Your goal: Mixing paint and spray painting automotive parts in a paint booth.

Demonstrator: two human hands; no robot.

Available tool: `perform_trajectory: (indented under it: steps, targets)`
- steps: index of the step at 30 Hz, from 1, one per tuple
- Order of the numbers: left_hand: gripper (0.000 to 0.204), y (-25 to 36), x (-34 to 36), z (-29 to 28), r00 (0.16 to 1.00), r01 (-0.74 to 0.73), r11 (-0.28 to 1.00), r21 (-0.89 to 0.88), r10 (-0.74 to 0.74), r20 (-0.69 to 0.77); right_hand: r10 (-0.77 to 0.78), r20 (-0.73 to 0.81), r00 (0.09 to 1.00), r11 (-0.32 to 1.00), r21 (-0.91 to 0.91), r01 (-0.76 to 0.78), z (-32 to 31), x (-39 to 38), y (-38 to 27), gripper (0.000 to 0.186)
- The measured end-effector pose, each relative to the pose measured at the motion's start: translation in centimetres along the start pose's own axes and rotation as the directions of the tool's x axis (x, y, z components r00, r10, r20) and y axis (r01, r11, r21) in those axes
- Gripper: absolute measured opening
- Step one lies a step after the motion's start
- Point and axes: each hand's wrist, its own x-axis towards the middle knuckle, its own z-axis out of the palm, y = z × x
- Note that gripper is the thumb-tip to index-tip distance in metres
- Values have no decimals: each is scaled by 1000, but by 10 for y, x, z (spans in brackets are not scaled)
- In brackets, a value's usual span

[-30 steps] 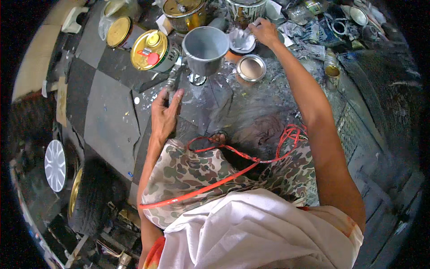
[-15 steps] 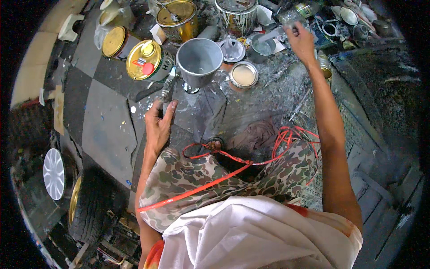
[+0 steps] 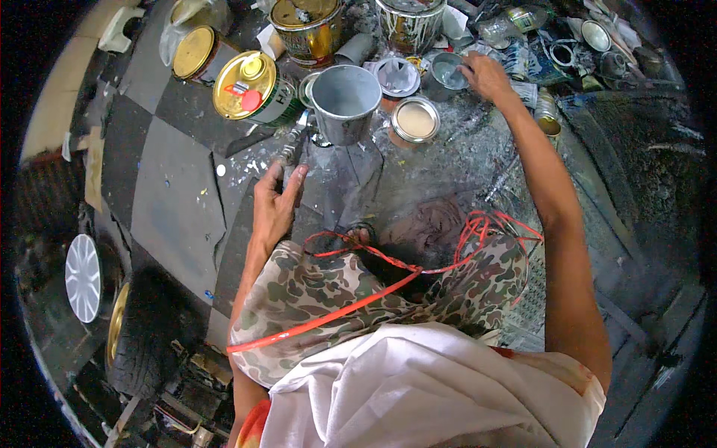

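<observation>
My left hand [image 3: 276, 198] is closed round a slim grey tool [image 3: 287, 153], crusted with paint, whose shiny narrow end points away from me; its kind is not clear. Just beyond it stands a grey plastic pail [image 3: 347, 123], open at the top. My right hand [image 3: 485, 77] reaches far out, its fingers bent over the right rim of a small grey cup [image 3: 449, 72]. The fingertips are partly hidden there. Between the hands, an open tin [image 3: 415, 121] shows a beige content or lid. Left of the pail stands a gold-topped green can [image 3: 254, 88].
More paint-smeared cans, a dripping bucket [image 3: 411, 26] and a clear bottle [image 3: 504, 30] crowd the far side. An orange-red hose [image 3: 328, 319] crosses my lap. A brown cloth [image 3: 429, 224] lies before me. At the left are a tyre [image 3: 153, 336] and a silver wheel cover [image 3: 83, 278].
My right hand has come down and nearer to the small cup's rim. The pale flat stick seen by it before no longer shows. My left hand keeps its hold; the view has shifted slightly.
</observation>
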Motion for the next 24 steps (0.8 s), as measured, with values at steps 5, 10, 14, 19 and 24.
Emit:
perform_trajectory:
  steps: [5,10,14,19,24]
  targets:
    - [24,-9,2,1,998,-55,998,-4,55,8,90,4,996,985,151,-89,4,-5,-6,31]
    - [25,-4,1,2,999,-36,998,-50,36,-3,14,54,998,992,-130,-7,6,2,14,34]
    - [25,-5,0,0,1000,-17,1000,-24,17,2,-9,-83,996,998,66,15,12,4,6,34]
    - [25,-7,0,1,1000,-7,1000,8,7,11,19,116,993,991,-132,-3,0,8,10,35]
    - [26,-7,-1,3,1000,-26,1000,2,26,15,41,56,998,999,28,-42,2,9,-2,33]
